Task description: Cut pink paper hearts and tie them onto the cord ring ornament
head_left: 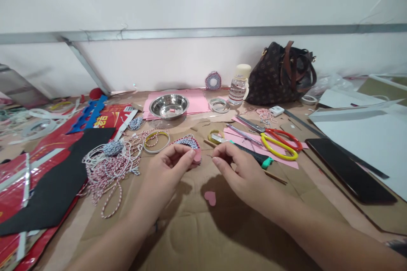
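My left hand [174, 163] pinches a pink paper heart [197, 156] between thumb and fingers. Just behind it a coiled piece of red, white and blue cord [186, 140] shows; whether the hand touches it I cannot tell. My right hand [232, 161] is closed in a pinch close by, and a thin tip pokes out toward the heart, too small to name. A second pink heart [210, 198] lies on the cardboard [190, 237] below the hands. Behind the right hand are a cutter knife [251, 152] with a dark handle and a thin wooden stick [276, 177].
Scissors [280, 141] with red and yellow handles lie on pink paper at the right, near a phone [349, 171]. Tangled cord [106, 165] and a tape roll [156, 141] are left. Behind stand a metal bowl [169, 107], a bottle [238, 88] and a handbag [270, 76].
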`<state>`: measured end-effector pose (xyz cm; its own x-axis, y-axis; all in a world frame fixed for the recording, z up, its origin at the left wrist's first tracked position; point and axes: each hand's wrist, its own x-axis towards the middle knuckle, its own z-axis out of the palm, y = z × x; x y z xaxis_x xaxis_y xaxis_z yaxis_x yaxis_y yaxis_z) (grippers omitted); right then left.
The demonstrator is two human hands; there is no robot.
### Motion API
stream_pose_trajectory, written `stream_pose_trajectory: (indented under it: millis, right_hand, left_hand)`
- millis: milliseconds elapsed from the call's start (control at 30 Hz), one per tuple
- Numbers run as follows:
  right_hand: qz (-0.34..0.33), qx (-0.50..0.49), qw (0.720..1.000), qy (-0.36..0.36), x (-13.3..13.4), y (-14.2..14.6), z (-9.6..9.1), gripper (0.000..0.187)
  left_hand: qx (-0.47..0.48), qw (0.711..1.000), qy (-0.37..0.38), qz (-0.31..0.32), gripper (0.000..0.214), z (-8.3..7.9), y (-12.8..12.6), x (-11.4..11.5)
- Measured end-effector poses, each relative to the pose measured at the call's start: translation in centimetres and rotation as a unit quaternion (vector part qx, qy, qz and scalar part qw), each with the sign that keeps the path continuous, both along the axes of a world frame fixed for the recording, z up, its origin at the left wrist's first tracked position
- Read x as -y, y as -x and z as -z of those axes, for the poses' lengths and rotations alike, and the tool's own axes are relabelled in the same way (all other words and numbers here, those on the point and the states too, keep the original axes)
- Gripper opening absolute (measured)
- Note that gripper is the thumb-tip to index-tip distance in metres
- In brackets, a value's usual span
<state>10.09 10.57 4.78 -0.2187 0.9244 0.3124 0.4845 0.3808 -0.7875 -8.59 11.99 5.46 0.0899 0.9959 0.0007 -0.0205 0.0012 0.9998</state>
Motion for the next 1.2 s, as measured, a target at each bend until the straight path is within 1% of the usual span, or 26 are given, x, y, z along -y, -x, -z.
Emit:
stream_pose_trajectory:
  millis: [100, 167, 233, 333, 500, 567, 633, 700, 767, 833, 900, 933, 1033, 1100, 1200]
  right_hand:
    - [0.013, 0.035, 0.999, -0.018, -0.8, -0.6, 0.1, 0.008]
    - [0.018, 0.028, 0.999, -0.038, -0.8, -0.8, 0.0, 0.009]
    - [0.014, 0.013, 0.998, -0.064, -0.4, -0.8, -0.1, 0.007]
    - [0.003, 0.019, 0.994, -0.103, 0.5, -0.5, -0.1, 0.006]
    - [-0.002, 0.048, 0.990, -0.133, 1.0, -0.4, 0.0, 0.006]
    - [-0.002, 0.061, 0.988, -0.140, 0.8, -0.5, -0.1, 0.005]
    - [-0.003, 0.073, 0.986, -0.149, 0.5, -0.8, -0.2, 0.006]
    - [-0.012, 0.094, 0.983, -0.154, 0.1, -1.0, -0.2, 0.008]
    - [-0.036, 0.128, 0.979, -0.155, -0.2, -1.2, 0.0, 0.011]
    - [-0.074, 0.166, 0.973, -0.143, -0.4, -1.3, 0.4, 0.012]
    - [-0.113, 0.187, 0.967, -0.128, -0.5, -1.3, 0.8, 0.011]
    - [-0.126, 0.192, 0.966, -0.120, -0.6, -1.2, 0.9, 0.011]
    - [-0.145, 0.201, 0.964, -0.098, -0.5, -1.0, 1.4, 0.011]
    - [-0.158, 0.215, 0.960, -0.083, -0.5, -0.9, 1.6, 0.011]
    - [-0.169, 0.246, 0.952, -0.073, -0.5, -0.7, 1.9, 0.012]
  left_hand:
    - [0.029, 0.999, 0.022, 0.002, 0.022, 0.0, 0.0, 0.0]
    - [0.031, 0.999, 0.026, 0.000, 0.023, 0.1, 0.1, 0.1]
    - [0.018, 1.000, 0.017, -0.001, 0.022, 0.2, 0.1, 0.1]
    - [-0.009, 1.000, -0.011, 0.002, 0.020, 0.4, 0.1, 0.2]
    - [-0.006, 0.999, -0.030, 0.010, 0.014, 0.3, -0.3, 0.6]
    - [-0.019, 0.999, -0.027, 0.024, 0.012, 0.0, -0.3, 0.6]
    - [-0.072, 0.995, -0.018, 0.064, 0.012, -0.3, -0.1, 0.5]
    - [-0.173, 0.978, -0.019, 0.119, 0.014, -0.2, 0.1, 0.2]
    - [-0.276, 0.946, -0.043, 0.163, 0.018, 0.1, 0.4, -0.1]
    - [-0.337, 0.920, -0.069, 0.187, 0.020, 0.6, 0.5, -0.3]
    - [-0.364, 0.909, -0.070, 0.192, 0.019, 1.0, 0.5, -0.5]
    - [-0.376, 0.906, -0.066, 0.184, 0.017, 1.2, 0.6, -0.5]
    - [-0.398, 0.898, -0.066, 0.177, 0.017, 1.4, 0.8, -0.7]
    - [-0.405, 0.889, -0.092, 0.193, 0.020, 1.6, 0.9, -0.9]
    - [-0.427, 0.866, -0.149, 0.215, 0.023, 2.2, 1.1, -1.1]
